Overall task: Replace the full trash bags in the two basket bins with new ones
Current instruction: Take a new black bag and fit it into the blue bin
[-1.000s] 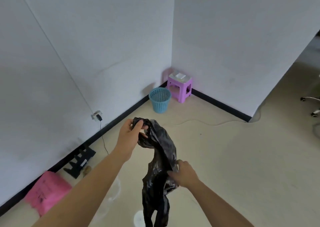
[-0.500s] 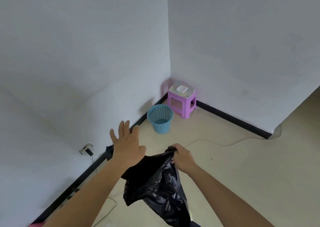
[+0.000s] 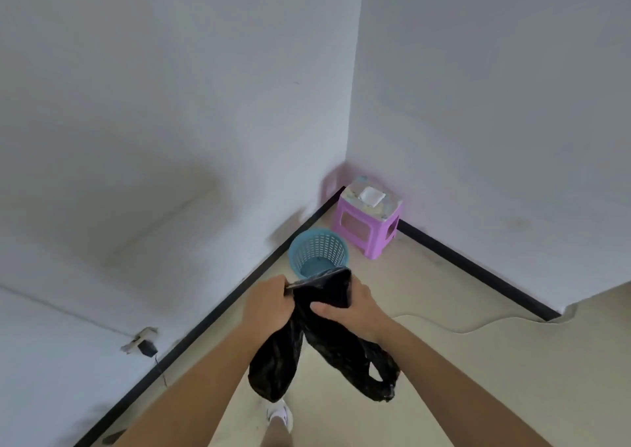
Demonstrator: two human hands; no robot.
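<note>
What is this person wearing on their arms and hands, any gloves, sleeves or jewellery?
Nothing shows on them. The left hand and right hand are ungloved, with no ring visible, and both forearms are bare to the frame's edge: no sleeve, watch or bracelet in view. A white shoe shows below.

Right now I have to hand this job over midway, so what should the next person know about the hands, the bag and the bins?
Left hand: grips the top edge of the black trash bag.
Right hand: fingers curled round the same bag's top; the rest hangs between the arms.
Blue basket bin: on the floor by the wall, just ahead, beside the purple stool; no liner shows inside.
Done: judging by the bare bin, its old bag is out.
Left: open the bag and fit it in this bin. The second bin is out of view, state unknown.
</note>
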